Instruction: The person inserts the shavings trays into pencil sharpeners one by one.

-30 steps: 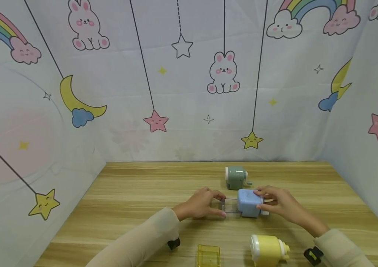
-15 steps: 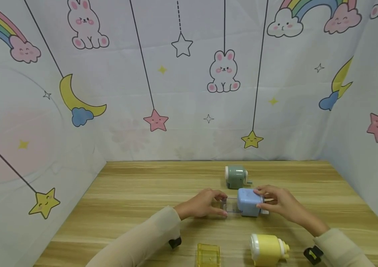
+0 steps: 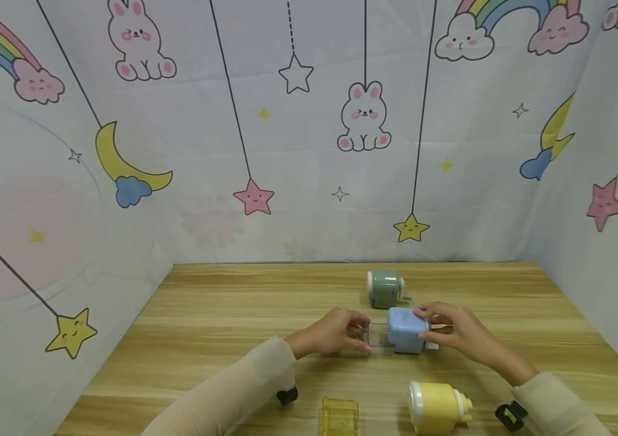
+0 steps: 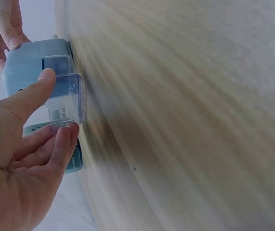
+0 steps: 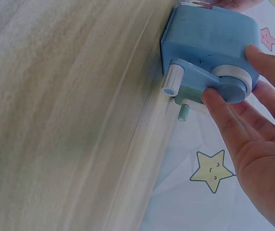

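Observation:
A blue crank pencil sharpener [image 3: 406,330] rests on the table, its clear shavings drawer [image 3: 378,334] partly out on the left side. My left hand [image 3: 336,332] pinches the outer end of that drawer between thumb and fingers; in the left wrist view the thumb lies on one side of the clear drawer [image 4: 65,103] and the fingertips on the other. On the crank side, my right hand [image 3: 458,333] grips the blue body. The right wrist view shows the crank handle [image 5: 173,80] and its white collar [image 5: 233,73] close to the right fingers.
Behind the blue sharpener stands a green crank sharpener [image 3: 385,289]. Nearer the front are a yellow sharpener [image 3: 435,408] and a transparent yellow drawer [image 3: 340,416], lying apart. Patterned cloth walls [image 3: 309,236] border the wooden table [image 3: 222,303] at the back and sides.
My left hand and the clear drawer have shifted very slightly right, towards the blue body. My right hand keeps its hold, and the other sharpeners stay where they were.

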A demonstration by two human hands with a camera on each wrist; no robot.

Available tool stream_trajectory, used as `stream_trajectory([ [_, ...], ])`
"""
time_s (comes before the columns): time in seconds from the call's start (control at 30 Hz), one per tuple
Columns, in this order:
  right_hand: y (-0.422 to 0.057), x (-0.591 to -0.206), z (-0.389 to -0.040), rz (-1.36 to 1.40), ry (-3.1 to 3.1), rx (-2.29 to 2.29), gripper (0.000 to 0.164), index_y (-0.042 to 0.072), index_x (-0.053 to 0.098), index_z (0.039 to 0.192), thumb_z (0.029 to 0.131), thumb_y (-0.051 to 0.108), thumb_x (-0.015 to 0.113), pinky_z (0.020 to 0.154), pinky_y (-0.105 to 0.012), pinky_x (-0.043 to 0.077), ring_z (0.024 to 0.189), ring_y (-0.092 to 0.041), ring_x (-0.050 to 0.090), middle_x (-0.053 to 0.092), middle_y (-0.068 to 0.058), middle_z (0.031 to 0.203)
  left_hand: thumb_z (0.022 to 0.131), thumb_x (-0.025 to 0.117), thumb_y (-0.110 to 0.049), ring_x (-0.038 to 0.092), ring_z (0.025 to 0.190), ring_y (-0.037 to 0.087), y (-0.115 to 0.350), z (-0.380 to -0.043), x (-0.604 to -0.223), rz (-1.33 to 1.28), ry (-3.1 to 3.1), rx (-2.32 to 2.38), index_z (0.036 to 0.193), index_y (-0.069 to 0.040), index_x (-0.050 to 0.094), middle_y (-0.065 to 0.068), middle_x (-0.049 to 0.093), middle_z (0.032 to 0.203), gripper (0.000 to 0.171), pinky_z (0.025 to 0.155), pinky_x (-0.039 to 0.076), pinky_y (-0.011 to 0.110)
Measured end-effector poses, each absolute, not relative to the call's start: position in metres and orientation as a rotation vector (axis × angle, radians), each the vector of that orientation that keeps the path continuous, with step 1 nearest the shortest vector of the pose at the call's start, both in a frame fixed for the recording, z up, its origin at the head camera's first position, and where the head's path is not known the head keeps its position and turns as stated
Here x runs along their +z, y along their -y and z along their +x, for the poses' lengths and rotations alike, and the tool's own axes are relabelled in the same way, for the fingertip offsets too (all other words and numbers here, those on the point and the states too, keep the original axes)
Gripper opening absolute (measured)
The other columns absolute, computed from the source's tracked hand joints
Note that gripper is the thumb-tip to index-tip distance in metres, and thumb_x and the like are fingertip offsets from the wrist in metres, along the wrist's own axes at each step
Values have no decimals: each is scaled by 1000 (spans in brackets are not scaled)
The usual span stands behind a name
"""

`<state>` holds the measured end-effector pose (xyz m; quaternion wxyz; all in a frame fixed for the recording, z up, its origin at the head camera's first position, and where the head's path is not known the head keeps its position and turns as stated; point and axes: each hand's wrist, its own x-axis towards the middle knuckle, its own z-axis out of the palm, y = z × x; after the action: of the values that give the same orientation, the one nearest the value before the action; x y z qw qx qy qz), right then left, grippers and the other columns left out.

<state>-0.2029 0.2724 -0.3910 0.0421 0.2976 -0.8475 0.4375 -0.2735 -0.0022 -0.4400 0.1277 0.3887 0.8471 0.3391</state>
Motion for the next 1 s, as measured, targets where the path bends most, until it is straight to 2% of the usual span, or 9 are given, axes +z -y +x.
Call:
stream_trajectory([
  [1.0,-273,-392,-204,902,2604,1317,30,-6,59,105,78,0,69,71,-34,51,92,-35,57,51,-26,117,72,77,-23,57,89,7,-1,-276,-443,990,-2379,1166,120,-2,55,5,60,111,57,70,47,18],
])
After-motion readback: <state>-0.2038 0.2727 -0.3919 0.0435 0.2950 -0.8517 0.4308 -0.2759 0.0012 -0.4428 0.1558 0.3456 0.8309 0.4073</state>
